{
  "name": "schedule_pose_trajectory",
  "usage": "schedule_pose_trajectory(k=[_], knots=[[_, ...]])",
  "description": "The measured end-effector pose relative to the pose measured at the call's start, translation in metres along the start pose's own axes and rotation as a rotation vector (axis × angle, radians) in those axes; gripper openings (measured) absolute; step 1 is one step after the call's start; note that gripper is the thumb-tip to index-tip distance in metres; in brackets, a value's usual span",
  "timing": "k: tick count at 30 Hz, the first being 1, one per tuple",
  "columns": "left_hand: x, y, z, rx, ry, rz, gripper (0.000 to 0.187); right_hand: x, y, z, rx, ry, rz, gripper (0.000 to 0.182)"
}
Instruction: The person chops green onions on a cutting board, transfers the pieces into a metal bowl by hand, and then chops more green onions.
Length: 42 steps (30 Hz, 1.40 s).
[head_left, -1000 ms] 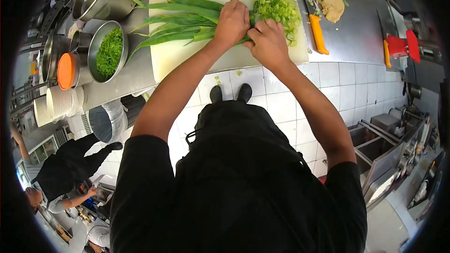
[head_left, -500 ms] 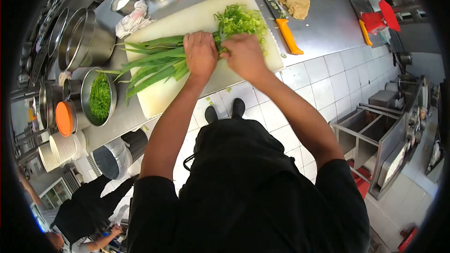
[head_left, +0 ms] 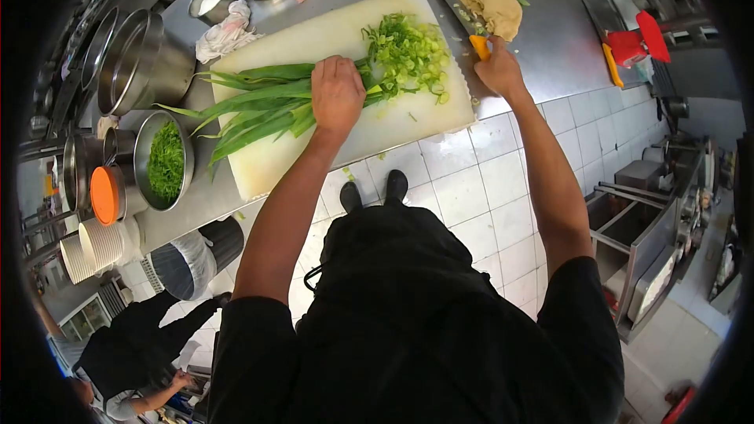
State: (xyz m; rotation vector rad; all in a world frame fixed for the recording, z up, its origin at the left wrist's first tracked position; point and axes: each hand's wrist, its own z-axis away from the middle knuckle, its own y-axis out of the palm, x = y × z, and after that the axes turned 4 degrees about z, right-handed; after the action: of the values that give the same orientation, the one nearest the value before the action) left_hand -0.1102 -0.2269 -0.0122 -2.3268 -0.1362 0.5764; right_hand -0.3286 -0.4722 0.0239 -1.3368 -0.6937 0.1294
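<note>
Left hand [head_left: 338, 94], 11 o'clock: from my screen, its fingers grip the scallions [head_left: 267, 102], which lie on the cutting board [head_left: 393, 131], leaves fanned toward 10; a slack hold could let the bunch roll.
Chopped scallions [head_left: 408, 55], 12 o'clock: heaped loose at the bunch's end; a low blade pass could scatter them.
Right hand [head_left: 498, 68], past 1: I see fingers curled around the orange-handled knife [head_left: 455, 11]; a weak hold could let it twist.
Blade, 1 o'clock: beside a tan folded item [head_left: 495, 6], perhaps cloth; it might snag there.
</note>
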Motion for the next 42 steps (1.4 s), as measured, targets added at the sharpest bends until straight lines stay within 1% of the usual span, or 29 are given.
schedule_pose_trajectory(k=[2, 4, 5, 7, 8, 9, 10, 12, 15, 18, 21, 24, 27, 30, 36, 39, 42], knots=[[0.000, 0.000, 0.000, -0.017, -0.021, 0.042, 0.005, 0.010, -0.004, 0.002, -0.030, -0.010, -0.043, 0.061], [-0.001, -0.001, 0.000, -0.012, -0.045, 0.058, 0.005, 0.038, -0.027, 0.041, -0.077, -0.054, -0.132, 0.056], [-0.002, -0.002, -0.001, 0.003, -0.057, 0.053, 0.006, 0.057, -0.043, 0.064, -0.048, -0.064, -0.156, 0.049], [-0.003, -0.006, 0.002, 0.032, -0.073, 0.042, 0.007, 0.093, -0.062, 0.105, -0.049, -0.088, -0.158, 0.044], [-0.004, -0.006, 0.001, 0.040, -0.073, 0.036, 0.007, 0.110, -0.069, 0.125, 0.024, -0.045, -0.160, 0.044], [-0.004, -0.005, 0.001, 0.049, -0.069, 0.032, 0.008, 0.119, -0.069, 0.143, 0.016, -0.124, -0.115, 0.044], [-0.004, -0.004, 0.000, 0.016, -0.038, 0.021, 0.005, 0.125, -0.064, 0.157, 0.018, -0.179, -0.123, 0.045], [-0.002, -0.003, -0.002, -0.052, 0.025, -0.003, 0.004, 0.146, -0.069, 0.179, 0.133, -0.192, -0.148, 0.046], [-0.001, -0.004, 0.000, 0.033, -0.022, 0.013, 0.004, 0.159, -0.061, 0.191, 0.194, -0.195, -0.123, 0.045], [-0.002, -0.004, 0.000, 0.015, -0.032, 0.011, 0.003, 0.171, -0.061, 0.190, 0.252, -0.192, -0.108, 0.049], [-0.002, -0.004, 0.000, 0.037, -0.046, 0.014, 0.004, 0.181, -0.066, 0.187, 0.332, -0.234, -0.037, 0.056], [-0.001, -0.002, 0.000, -0.005, -0.026, 0.024, 0.009, 0.188, -0.068, 0.187, 0.336, -0.245, 0.083, 0.060], [0.001, -0.002, 0.001, 0.011, -0.016, 0.023, 0.009, 0.192, -0.072, 0.182, 0.296, -0.298, 0.087, 0.059], [0.002, -0.002, 0.001, 0.000, -0.005, 0.043, 0.008, 0.214, -0.087, 0.177, 0.432, -0.210, 0.098, 0.061], [0.002, -0.004, -0.001, 0.017, -0.015, 0.047, 0.011, 0.212, -0.066, 0.189, 0.393, -0.177, 0.133, 0.059], [0.000, -0.005, -0.001, 0.025, -0.044, 0.055, 0.005, 0.221, -0.076, 0.202, 0.445, -0.120, 0.116, 0.060], [0.001, -0.005, -0.001, 0.042, -0.055, 0.066, 0.005, 0.207, -0.086, 0.223, 0.482, -0.172, 0.109, 0.064]])
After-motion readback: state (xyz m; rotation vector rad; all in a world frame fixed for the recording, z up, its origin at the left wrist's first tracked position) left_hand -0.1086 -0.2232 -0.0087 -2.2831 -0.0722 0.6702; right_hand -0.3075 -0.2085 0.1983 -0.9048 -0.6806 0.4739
